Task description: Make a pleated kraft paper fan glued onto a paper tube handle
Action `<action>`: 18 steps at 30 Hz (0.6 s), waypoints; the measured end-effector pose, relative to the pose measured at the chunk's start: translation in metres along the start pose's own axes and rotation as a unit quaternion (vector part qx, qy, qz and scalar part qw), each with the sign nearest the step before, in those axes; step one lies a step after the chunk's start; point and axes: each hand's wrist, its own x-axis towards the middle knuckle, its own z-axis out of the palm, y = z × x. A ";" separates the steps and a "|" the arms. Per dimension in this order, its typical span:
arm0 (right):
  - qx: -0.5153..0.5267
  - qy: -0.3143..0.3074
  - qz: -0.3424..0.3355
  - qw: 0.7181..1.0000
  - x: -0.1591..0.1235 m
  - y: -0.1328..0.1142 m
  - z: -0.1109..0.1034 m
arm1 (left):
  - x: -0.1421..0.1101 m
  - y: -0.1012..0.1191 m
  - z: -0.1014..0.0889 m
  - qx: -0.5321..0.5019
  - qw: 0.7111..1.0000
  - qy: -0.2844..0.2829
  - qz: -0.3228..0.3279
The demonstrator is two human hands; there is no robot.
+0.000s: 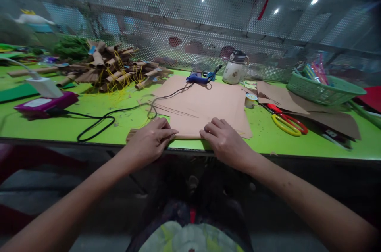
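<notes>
Brown kraft paper sheets (205, 101) lie stacked on the green table in front of me. Along the near edge the top sheet is rolled or folded into a narrow strip (188, 136). My left hand (153, 137) pinches the left part of that edge, its thumb and fingers pressed together. On the right, my right hand (222, 139) pinches the same edge in a similar way. A bundle of thin brown sticks (131, 135) shows partly behind my left wrist. At the far side of the paper lies a blue glue gun (199, 79), its black cord running left.
A purple power strip (47, 104) with a white plug sits left. Behind it are piled paper rolls (110, 65) with yellow string. To the right are red-and-yellow scissors (287, 121), a small tub (250, 100), a green basket (326, 87) and a lidded jar (233, 70).
</notes>
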 end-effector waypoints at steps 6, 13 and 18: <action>0.052 0.020 0.021 0.998 -0.001 0.004 0.007 | -0.001 0.004 -0.003 -0.003 1.000 0.012 -0.010; 0.043 0.024 0.019 0.999 -0.005 0.007 0.013 | 0.000 0.003 -0.003 -0.009 1.000 0.008 -0.014; 0.081 0.034 0.012 0.996 -0.004 0.011 0.014 | -0.001 0.002 -0.004 -0.013 1.000 0.003 -0.011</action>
